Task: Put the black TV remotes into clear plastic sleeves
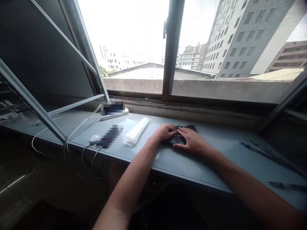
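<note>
Grey ledge (216, 150) under the window — black keypad (179, 135), clear packets (137, 131), white cables (79, 127), white box (112, 110) lie on it.

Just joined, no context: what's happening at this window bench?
A person has both hands on a small black keypad-like device lying flat on the grey shelf under the window. The left hand rests on its left edge; the right hand covers its right side. To the left lie a clear plastic packet and several white cables, untouched.
</note>
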The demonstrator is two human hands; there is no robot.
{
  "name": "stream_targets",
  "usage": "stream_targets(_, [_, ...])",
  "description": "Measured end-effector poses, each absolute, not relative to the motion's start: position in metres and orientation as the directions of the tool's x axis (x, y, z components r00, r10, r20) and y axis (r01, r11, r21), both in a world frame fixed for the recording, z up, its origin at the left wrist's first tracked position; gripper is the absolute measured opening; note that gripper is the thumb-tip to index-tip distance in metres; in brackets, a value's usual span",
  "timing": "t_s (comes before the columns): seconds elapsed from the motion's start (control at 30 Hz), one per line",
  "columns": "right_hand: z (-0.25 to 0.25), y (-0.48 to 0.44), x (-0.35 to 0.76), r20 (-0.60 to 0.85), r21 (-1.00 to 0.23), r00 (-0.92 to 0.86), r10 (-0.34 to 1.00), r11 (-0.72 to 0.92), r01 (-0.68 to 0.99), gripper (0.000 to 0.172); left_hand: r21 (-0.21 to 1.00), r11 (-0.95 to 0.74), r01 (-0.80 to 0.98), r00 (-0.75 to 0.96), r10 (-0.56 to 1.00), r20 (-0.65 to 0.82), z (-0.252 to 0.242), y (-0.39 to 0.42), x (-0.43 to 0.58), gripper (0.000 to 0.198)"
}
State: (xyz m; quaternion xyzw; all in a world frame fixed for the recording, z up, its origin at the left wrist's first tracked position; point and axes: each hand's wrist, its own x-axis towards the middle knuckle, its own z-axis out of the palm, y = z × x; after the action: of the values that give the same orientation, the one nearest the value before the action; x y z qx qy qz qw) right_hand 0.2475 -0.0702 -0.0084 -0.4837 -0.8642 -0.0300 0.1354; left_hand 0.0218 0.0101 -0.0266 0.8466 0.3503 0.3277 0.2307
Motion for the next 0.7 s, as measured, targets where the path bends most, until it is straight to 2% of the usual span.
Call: stream_targets(0.7, [-0.0178,-0.0665,0.2411,0.215,-0.109,-0.480,0.850,0.509,0.854,0.112,0.606,-0.658,0.446,0.539,0.739,0.405,-0.0266,0.0104,0.0168,0.021])
